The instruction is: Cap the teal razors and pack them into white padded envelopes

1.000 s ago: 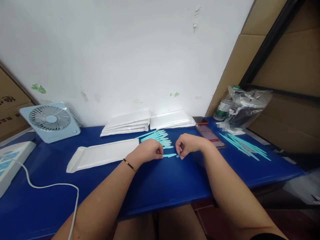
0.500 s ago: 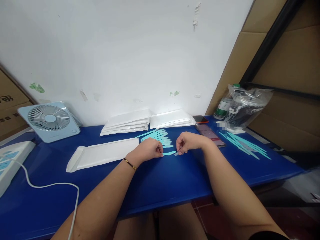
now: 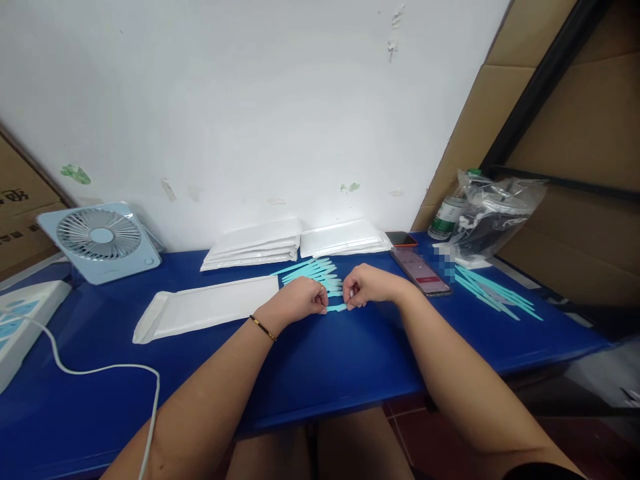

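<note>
While both forearms rest on the blue table (image 3: 325,373), the left hand (image 3: 300,300) and right hand (image 3: 367,285) meet at its middle, each pinching one end of a single teal strip (image 3: 337,307). Left fingers are curled, thumb and forefinger closed on the strip's left end; right fingertips are closed on its right end. The strip lies low over the tabletop, just in front of a fanned pile of teal strips (image 3: 315,272).

Head view, surroundings: a flat white padded envelope (image 3: 210,307) lies left of the left hand. Two stacks of white envelopes (image 3: 295,243) sit against the wall. A phone (image 3: 421,271) lies just right of the right hand, and beyond it more teal strips (image 3: 495,293) near a clear plastic bag (image 3: 495,213). A small blue fan (image 3: 100,240) stands far left, with a white cable (image 3: 100,370) trailing across the table.
</note>
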The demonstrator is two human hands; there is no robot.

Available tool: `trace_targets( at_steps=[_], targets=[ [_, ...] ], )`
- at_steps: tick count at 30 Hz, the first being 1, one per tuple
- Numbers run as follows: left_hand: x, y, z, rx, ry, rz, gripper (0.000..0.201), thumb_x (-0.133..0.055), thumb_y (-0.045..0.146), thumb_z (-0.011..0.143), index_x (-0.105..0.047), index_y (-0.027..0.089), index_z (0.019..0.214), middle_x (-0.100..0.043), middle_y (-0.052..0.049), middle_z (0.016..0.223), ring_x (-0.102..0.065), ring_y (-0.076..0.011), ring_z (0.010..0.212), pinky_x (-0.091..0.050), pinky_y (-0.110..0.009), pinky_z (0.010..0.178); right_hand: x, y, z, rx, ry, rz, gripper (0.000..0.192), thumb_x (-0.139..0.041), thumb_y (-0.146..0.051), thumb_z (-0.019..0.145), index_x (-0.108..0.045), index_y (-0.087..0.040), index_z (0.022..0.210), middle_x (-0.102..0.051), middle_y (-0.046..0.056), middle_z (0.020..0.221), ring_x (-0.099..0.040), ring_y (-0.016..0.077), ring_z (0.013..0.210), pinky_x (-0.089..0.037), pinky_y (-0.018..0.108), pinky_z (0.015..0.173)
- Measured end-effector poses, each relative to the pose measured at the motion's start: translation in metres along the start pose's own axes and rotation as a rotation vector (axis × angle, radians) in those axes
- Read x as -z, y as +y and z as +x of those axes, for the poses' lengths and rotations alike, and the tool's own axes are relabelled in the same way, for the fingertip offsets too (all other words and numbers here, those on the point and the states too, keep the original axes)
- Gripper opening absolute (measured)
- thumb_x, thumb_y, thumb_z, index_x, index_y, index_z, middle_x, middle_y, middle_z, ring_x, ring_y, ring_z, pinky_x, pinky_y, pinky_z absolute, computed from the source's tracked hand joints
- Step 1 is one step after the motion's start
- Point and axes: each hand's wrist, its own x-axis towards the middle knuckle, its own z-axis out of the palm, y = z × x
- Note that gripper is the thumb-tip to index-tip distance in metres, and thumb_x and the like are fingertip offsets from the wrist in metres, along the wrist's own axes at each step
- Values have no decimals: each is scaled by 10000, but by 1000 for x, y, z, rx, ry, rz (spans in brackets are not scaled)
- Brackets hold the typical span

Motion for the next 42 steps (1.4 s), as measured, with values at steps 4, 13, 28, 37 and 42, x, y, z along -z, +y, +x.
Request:
trace_targets(
  at_steps=[4, 13, 28, 37, 42],
  targets=[
    [1, -5, 0, -20, -1, 18, 159, -661, 320, 720, -685, 217, 839, -680, 6, 800, -611, -148, 734, -423, -220, 610, -3, -1, 3, 28, 13, -18, 166, -707, -274, 599, -710, -154, 712, -637, -10, 564, -570, 107, 489, -420, 184, 467],
    [1, -34, 9, 226, 260, 284, 981, -542, 759, 621, -401, 106, 1340, -428, -190, 1380, -363, -338, 1284, -280, -406, 1042, 0, -3, 2, 65, 41, -192, 234, -726, -353, 622, -710, -164, 760, -639, 8, 663, -580, 131, 598, -418, 212, 550],
    [-1, -13, 6, -34, 60, 226, 461, -634, 388, 766, -536, 170, 1160, -597, -86, 1118, -522, -235, 1062, -404, -300, 881, -10, -2, 8, 171, 149, -345, 612, -680, -460, 711, -533, -190, 1240, -506, 107, 1185, -467, 260, 1095, -382, 378, 940],
    [-15, 10, 3, -30, 87, 430, 207, -515, 173, 795, -551, 110, 989, -612, -147, 1022, -584, -253, 937, -452, -349, 839, -34, -20, -1, 145, 232, -613, 321, -570, -167, 729, -540, -116, 1045, -512, 126, 1011, -500, 238, 936, -434, 339, 826],
    [-20, 13, 9, -12, 79, 435, 243, -575, 219, 744, -577, 102, 957, -634, -157, 962, -613, -284, 896, -478, -369, 791, -44, -25, 2, 22, 252, -682, 282, -539, -141, 709, -551, -106, 988, -577, 151, 999, -565, 249, 915, -440, 325, 809]
  ],
)
